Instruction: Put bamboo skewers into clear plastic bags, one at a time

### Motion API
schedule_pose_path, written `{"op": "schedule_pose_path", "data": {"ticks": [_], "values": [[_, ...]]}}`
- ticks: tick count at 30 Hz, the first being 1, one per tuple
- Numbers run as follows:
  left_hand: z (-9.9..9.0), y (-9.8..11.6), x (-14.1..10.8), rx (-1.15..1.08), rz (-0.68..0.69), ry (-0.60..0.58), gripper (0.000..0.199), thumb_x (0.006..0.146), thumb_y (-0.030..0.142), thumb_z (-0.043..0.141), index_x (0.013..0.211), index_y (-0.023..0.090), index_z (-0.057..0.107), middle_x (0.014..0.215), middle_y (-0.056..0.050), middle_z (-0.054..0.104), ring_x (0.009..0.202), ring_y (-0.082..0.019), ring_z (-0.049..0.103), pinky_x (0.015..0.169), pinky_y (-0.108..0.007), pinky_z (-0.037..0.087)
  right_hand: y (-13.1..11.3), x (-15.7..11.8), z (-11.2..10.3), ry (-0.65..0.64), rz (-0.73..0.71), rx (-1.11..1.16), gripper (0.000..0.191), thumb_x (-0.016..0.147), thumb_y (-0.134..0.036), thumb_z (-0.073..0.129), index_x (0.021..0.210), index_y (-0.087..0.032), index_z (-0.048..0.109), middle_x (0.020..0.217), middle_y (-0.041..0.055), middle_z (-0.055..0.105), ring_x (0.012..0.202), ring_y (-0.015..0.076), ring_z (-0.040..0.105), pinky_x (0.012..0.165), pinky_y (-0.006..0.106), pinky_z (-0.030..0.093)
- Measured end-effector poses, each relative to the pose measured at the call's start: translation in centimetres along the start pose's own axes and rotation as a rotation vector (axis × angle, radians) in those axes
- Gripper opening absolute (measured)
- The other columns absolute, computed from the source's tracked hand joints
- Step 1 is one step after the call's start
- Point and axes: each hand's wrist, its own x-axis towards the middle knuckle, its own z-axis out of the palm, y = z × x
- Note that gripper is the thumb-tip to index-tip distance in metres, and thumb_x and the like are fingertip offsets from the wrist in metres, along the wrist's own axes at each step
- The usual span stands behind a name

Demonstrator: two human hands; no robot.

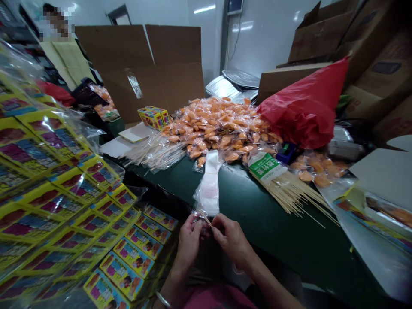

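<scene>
At the front edge of the dark green table, my left hand (pixel 190 238) and my right hand (pixel 229 235) meet close together. Thin wooden skewers (pixel 205 218) slant up between them, pinched by my right thumb and fingers. My left fingers are closed on the crinkled edge of a clear plastic bag (pixel 195 214) around the skewer tips. Just beyond lies a stack of flat clear bags (pixel 210 189) with a band across it. To the right, a bundle of bamboo skewers (pixel 289 191) fans out from a green and white wrapper (pixel 265 167).
A heap of bagged orange pieces (pixel 219 124) covers the back of the table (pixel 238 197). Bagged skewers (pixel 157 150) lie left of it. Shrink-wrapped yellow boxes (pixel 48 193) crowd the left side. A red plastic bag (pixel 302 105) and cardboard boxes (pixel 376 68) stand at right.
</scene>
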Motion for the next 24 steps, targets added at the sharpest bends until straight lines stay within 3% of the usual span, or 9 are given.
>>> {"op": "schedule_pose_path", "data": {"ticks": [5, 9, 12, 14, 17, 20, 24], "values": [[0.5, 0.5, -0.5, 0.02, -0.023, 0.015, 0.045, 0.071, 0.035, 0.06, 0.11, 0.014, 0.055, 0.069, -0.003, 0.068, 0.053, -0.013, 0.059, 0.049, -0.021, 0.041, 0.1, 0.2, 0.4, 0.068, 0.029, 0.006, 0.01, 0.079, -0.016, 0.047, 0.074, -0.017, 0.056, 0.067, -0.0002, 0.062, 0.059, 0.0124, 0.055, 0.055, 0.02, 0.038], [1.1, 0.6, -1.3, 0.15, 0.068, -0.011, 0.026, 0.073, 0.032, 0.058, 0.093, 0.017, 0.064, 0.072, -0.002, 0.068, 0.067, -0.016, 0.062, 0.062, -0.023, 0.046, -0.3, 0.9, 0.9, 0.077, -0.001, -0.015, 0.007, 0.078, -0.017, 0.048, 0.077, -0.018, 0.055, 0.068, 0.0007, 0.061, 0.06, 0.013, 0.054, 0.057, 0.022, 0.039], [1.6, 0.9, -1.5, 0.26, 0.157, -0.039, 0.019, 0.078, 0.032, 0.053, 0.082, 0.017, 0.065, 0.074, -0.002, 0.067, 0.068, -0.016, 0.06, 0.062, -0.022, 0.045, -0.6, 2.5, 0.6, 0.134, 0.017, -0.005, 0.003, 0.074, -0.016, 0.051, 0.074, -0.018, 0.054, 0.068, 0.0004, 0.059, 0.061, 0.0128, 0.052, 0.058, 0.023, 0.039], [2.1, 1.4, -0.9, 0.242, 0.16, -0.069, 0.02, 0.078, 0.033, 0.053, 0.079, 0.016, 0.063, 0.071, -0.003, 0.066, 0.064, -0.015, 0.059, 0.058, -0.022, 0.045, -0.9, 3.6, -0.3, 0.15, 0.071, 0.073, 0.002, 0.072, -0.018, 0.054, 0.074, -0.017, 0.053, 0.071, 0.0005, 0.059, 0.06, 0.0124, 0.052, 0.056, 0.023, 0.041], [2.8, 3.1, 0.7, 0.045, 0.063, -0.085, 0.022, 0.074, 0.038, 0.057, 0.076, 0.016, 0.056, 0.063, -0.001, 0.063, 0.053, -0.013, 0.057, 0.051, -0.022, 0.043, -1.8, 4.4, -2.5, 0.081, 0.129, 0.383, 0.019, 0.078, -0.031, 0.054, 0.089, -0.016, 0.055, 0.084, 0.0041, 0.063, 0.069, 0.015, 0.061, 0.061, 0.025, 0.048], [3.6, 5.3, 2.3, -0.094, 0.008, -0.121, 0.026, 0.07, 0.04, 0.061, 0.075, 0.016, 0.053, 0.057, 0.001, 0.061, 0.046, -0.012, 0.055, 0.048, -0.021, 0.042, -3.1, 3.9, -4.4, 0.054, 0.032, 0.661, 0.04, 0.083, -0.044, 0.052, 0.113, -0.018, 0.052, 0.108, 0.0092, 0.061, 0.098, 0.0208, 0.06, 0.077, 0.031, 0.051], [4.6, 7.3, 3.3, -0.167, 0.01, -0.186, 0.028, 0.063, 0.036, 0.07, 0.07, 0.015, 0.053, 0.053, 0.004, 0.056, 0.044, -0.009, 0.051, 0.046, -0.02, 0.04, -4.8, 2.7, -4.3, 0.306, -0.238, 0.423, 0.044, 0.083, -0.047, 0.055, 0.117, -0.02, 0.054, 0.133, 0.0111, 0.047, 0.122, 0.0255, 0.045, 0.095, 0.038, 0.043]]}}
